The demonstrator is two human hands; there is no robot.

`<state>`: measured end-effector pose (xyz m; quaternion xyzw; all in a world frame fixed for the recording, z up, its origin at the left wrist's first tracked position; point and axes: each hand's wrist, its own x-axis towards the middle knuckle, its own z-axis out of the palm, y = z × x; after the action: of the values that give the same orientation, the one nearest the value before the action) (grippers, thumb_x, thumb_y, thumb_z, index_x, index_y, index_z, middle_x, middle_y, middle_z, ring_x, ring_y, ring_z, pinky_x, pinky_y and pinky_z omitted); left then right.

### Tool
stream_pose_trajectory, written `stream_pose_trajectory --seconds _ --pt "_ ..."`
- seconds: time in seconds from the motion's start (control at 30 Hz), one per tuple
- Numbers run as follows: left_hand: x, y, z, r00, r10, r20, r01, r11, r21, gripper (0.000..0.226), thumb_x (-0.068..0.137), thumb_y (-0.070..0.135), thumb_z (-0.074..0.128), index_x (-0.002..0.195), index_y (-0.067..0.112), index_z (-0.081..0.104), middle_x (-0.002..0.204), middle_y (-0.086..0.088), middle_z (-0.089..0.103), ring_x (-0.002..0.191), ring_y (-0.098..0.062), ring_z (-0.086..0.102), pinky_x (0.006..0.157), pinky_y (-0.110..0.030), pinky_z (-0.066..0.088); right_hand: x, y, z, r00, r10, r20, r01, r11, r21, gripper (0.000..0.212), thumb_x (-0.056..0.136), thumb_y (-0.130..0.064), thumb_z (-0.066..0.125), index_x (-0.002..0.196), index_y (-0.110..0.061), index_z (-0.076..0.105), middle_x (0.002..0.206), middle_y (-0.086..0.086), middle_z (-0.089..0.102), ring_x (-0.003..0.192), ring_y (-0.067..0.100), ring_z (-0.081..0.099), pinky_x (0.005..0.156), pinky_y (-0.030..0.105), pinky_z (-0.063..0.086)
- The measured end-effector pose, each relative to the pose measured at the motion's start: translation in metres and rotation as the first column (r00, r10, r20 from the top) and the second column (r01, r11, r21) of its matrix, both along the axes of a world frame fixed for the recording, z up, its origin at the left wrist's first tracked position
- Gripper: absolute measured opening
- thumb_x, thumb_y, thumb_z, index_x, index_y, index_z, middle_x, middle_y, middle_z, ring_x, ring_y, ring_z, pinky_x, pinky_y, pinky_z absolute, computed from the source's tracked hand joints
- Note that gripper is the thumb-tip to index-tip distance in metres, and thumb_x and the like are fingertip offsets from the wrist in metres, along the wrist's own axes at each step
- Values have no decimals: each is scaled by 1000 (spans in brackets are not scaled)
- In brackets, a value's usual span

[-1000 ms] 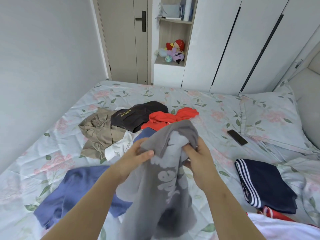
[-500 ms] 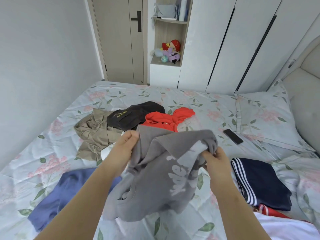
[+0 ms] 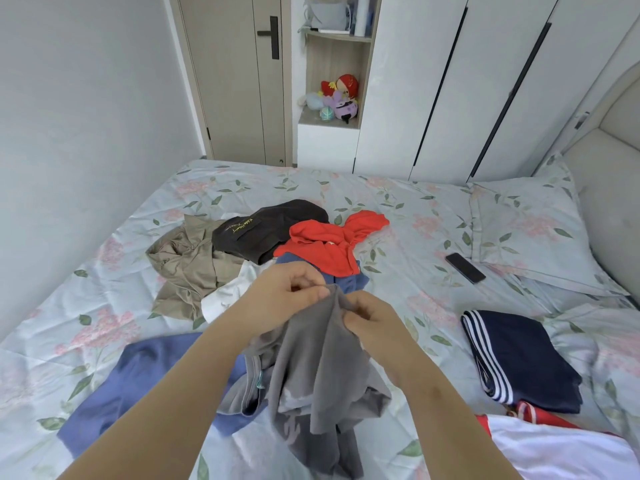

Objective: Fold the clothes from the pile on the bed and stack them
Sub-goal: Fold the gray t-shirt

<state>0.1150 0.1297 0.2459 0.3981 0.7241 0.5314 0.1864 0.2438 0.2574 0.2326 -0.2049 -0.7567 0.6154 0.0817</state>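
Left hand and right hand pinch the grey garment at its top edge, held above the bed; clothes pile at 12 o'clock.

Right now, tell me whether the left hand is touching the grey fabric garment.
Touching. The head view shows the left hand pinching the top edge of the grey fabric garment between thumb and fingertips, beside the right hand.
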Motion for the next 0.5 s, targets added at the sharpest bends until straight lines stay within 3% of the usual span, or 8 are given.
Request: stream_pose_trajectory --seconds 0.07,0.13,0.2,0.33,0.43,0.5 --pt "-5 -6 -6 998 -43 -54 35 989 -146 19 80 10 73 76 26 63 60 19 59 57 4 48 59 -10 38 -1 2 -2 989 -139 -42 130 978 -164 25 92 0 46 75 -15 58 70 3 50 67 13 44 65 27 35" --pt "-9 -12 -18 973 -122 -198 36 919 -393 11 83 17 70 75 17 61 59 14 50 57 1 44 57 -13 33 -3 8 -1 955 -290 -60 253 903 -347 29 91 1 43 71 -15 56 70 5 48 71 17 42 68 32 33" --pt "-10 -17 -31 982 -76 -175 -17 880 -475 22 90 21 61 70 14 53 57 11 41 55 -3 36 54 -17 29 -1 16 4 919 -394 -23 357 855 -376 27 87 0 41 68 -15 52 69 3 45 69 15 40 65 31 31" --pt "-5 -19 -34 988 154 24 -142 953 -269 25 94 20 54 74 5 53 56 9 42 51 -3 36 49 -13 30 7 24 10 910 -415 13 412 897 -158 20 83 1 45 71 -15 47 70 -1 40 62 12 36 58 26 28" --pt "2 -8 -15 994 111 26 -105 981 -164 14 90 17 61 78 9 62 56 12 55 53 3 45 52 -9 35 8 15 10 986 -163 -18 162 984 -69 25 84 -5 61 94 -27 55 89 -6 53 70 -6 51 62 11 39" --pt "5 1 -4 998 58 26 -55 991 -126 13 86 14 67 74 18 64 61 10 57 56 -1 46 55 -11 36 5 9 5 999 10 46 -13 998 66 33 82 -12 68 105 -32 56 86 -9 56 68 -7 53 62 10 39"
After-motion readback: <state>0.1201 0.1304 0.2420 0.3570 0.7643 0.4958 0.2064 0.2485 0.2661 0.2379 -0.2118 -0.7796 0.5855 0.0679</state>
